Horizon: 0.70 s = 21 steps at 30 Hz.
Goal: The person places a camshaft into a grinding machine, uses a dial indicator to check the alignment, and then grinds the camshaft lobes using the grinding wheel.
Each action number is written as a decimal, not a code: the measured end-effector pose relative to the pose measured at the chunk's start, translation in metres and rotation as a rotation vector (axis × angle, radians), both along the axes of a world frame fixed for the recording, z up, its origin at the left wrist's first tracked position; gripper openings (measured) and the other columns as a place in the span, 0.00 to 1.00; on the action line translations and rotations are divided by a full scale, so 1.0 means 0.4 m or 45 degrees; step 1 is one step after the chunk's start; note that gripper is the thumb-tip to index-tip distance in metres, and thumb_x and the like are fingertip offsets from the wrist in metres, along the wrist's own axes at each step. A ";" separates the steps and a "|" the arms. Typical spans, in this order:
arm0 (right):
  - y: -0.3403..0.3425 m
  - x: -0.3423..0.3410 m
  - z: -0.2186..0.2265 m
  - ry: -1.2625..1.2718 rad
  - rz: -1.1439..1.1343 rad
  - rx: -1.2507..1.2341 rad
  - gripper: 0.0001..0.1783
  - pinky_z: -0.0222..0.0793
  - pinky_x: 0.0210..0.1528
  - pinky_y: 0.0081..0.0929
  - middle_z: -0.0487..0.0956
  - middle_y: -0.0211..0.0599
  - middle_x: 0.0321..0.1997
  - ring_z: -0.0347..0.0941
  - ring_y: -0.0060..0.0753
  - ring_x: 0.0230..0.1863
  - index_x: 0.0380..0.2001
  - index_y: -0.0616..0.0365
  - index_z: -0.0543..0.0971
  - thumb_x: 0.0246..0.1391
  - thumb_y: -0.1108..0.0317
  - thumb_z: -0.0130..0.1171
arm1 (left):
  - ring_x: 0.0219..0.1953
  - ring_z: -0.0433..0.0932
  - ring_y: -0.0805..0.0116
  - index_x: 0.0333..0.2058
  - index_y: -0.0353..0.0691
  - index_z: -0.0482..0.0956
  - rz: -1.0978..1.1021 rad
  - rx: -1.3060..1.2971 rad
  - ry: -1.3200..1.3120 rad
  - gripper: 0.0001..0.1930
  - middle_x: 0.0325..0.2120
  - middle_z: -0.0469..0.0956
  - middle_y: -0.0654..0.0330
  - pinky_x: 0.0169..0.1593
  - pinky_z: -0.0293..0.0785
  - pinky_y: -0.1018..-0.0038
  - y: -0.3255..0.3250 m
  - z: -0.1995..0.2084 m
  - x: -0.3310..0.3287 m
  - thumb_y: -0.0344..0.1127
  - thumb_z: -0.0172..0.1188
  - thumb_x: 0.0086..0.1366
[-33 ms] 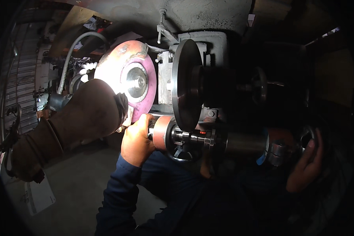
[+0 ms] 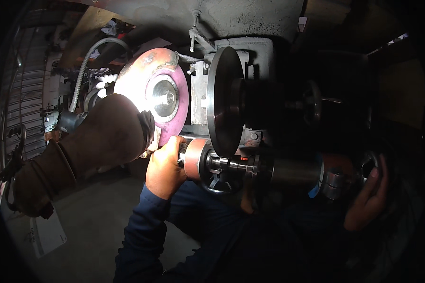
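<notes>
While looking down through the head view, found the left hand (image 2: 165,167) wrapped tight round the end of a copper collar (image 2: 196,158), thumb and fingers curled fully about it. Traced that collar onto a horizontal spindle (image 2: 231,164), just under a dark steel disc (image 2: 224,101) and just right of a pink wheel (image 2: 151,94). Saw the wheel brightly lit, its lower edge close above the left knuckles but apart from them. Followed the spindle rightward into a grey cylinder (image 2: 293,172) and on to a knob (image 2: 370,165) deep in shadow. Made out the right hand (image 2: 368,195) laid against that knob with fingers loosely spread; could not tell in the gloom whether gripped or merely rested there. Noted a brown cover (image 2: 94,141) bulking in from the left, overlapping the wheel's lower left rim, and a ribbed hose (image 2: 85,66) arching above it.

Judged the step as setting or steadying the spindle at both ends, with the collar lying between wheel and disc. For any next move, judged it best to keep the left fingers off the wheel's face, to hold the collar firmly, and to turn slowly at the knob so as not to jolt the spindle against the disc.
</notes>
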State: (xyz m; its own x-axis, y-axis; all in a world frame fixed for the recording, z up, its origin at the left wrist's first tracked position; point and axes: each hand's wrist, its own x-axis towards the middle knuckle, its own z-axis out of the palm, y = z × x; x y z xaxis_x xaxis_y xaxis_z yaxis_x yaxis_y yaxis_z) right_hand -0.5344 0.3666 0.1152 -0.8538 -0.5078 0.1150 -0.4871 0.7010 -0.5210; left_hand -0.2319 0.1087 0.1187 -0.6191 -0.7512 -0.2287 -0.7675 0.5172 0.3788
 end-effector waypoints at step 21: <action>0.017 0.004 -0.032 0.114 0.025 -0.158 0.18 0.69 0.58 0.33 0.78 0.53 0.54 0.75 0.44 0.56 0.54 0.71 0.75 0.69 0.70 0.44 | 0.35 0.84 0.52 0.38 0.34 0.73 -0.014 0.002 0.084 0.21 0.30 0.83 0.48 0.39 0.79 0.67 0.003 0.002 -0.016 0.28 0.73 0.47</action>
